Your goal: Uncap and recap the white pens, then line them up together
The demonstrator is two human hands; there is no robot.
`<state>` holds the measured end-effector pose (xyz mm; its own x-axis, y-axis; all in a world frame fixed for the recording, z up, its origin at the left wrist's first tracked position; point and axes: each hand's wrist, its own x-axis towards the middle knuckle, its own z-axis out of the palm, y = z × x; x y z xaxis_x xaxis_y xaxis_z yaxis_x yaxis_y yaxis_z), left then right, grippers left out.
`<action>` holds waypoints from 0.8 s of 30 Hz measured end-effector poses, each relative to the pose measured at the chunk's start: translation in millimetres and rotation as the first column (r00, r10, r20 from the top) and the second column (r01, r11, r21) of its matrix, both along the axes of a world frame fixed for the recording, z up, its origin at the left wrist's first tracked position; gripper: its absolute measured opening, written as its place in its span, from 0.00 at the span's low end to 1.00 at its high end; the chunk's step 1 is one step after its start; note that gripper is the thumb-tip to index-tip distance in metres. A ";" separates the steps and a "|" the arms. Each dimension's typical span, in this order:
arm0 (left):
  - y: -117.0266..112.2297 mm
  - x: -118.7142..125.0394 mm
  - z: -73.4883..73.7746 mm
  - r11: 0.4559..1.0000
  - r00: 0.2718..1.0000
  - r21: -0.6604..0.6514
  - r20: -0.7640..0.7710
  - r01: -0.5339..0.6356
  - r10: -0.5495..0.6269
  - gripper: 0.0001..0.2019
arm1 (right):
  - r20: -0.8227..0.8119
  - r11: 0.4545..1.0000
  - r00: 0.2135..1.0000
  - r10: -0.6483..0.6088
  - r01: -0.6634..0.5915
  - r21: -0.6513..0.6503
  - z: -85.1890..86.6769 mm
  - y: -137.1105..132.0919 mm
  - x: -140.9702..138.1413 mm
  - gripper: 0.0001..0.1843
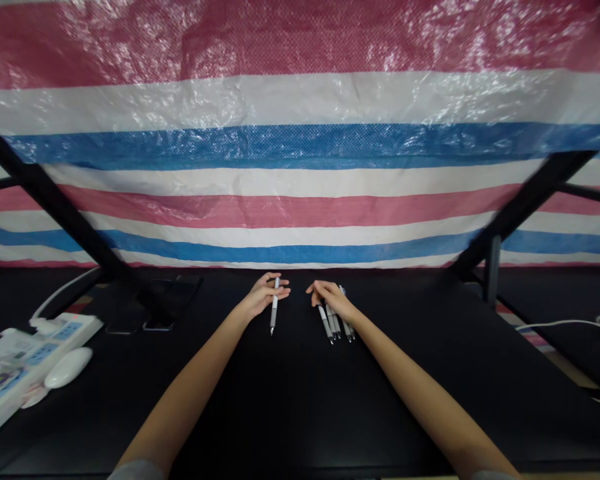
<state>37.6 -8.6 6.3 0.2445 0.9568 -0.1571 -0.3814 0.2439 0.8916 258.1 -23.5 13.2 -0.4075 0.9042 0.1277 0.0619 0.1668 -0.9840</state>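
Pen bundle [331, 323] is held in the right hand [333, 300], the grip closed around the upper barrels with fingers pressed together, tips pointing down and toward the body, just above the black worktop [300, 407]. Exact pen count cannot be told, roughly five. Single white-and-grey pen [275, 303] is pinched in the left hand [263, 296] between thumb and curled fingers near mid-barrel, tilted slightly, tip down. Hands are near each other, not touching. Slippage of the bundle is judged the main risk: barrels look smooth and only the top ends are covered, so loosened pressure could let pens fan out and drop. Round barrels could then be rolled away over the worktop. Tips could be knocked together if the hands are brought closer. Dark phones [173, 297] lie off to the left, with a white power strip [40, 353] and white mouse [68, 367] further out, so a stray pen could be lost among them.
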 end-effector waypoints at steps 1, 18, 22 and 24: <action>-0.2 -0.1 0.0 1.000 1.000 0.003 0.002 0.002 -0.002 0.21 | -0.001 1.000 1.000 0.001 -0.001 0.000 -0.2 0.1 -0.1 0.27; -6.3 7.4 2.7 0.994 0.996 0.111 -0.085 -0.007 0.016 0.22 | -0.012 1.000 1.000 -0.022 0.022 -0.009 0.5 -0.8 0.0 0.27; -7.6 14.8 -1.1 0.966 0.959 0.257 -0.268 -0.021 0.093 0.19 | -0.055 0.995 0.993 -0.101 0.099 -0.025 1.7 -1.2 0.3 0.26; -6.8 16.2 -4.0 0.925 0.885 0.379 -0.418 -0.038 0.207 0.15 | -0.072 0.990 0.987 -0.144 0.143 -0.013 3.8 -0.3 2.0 0.26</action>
<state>53.8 -15.3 2.4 0.1071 0.9856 0.1307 0.0680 -0.1385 0.9880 260.1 -23.8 17.0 -0.2635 0.9537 0.1449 0.0132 0.1538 -0.9880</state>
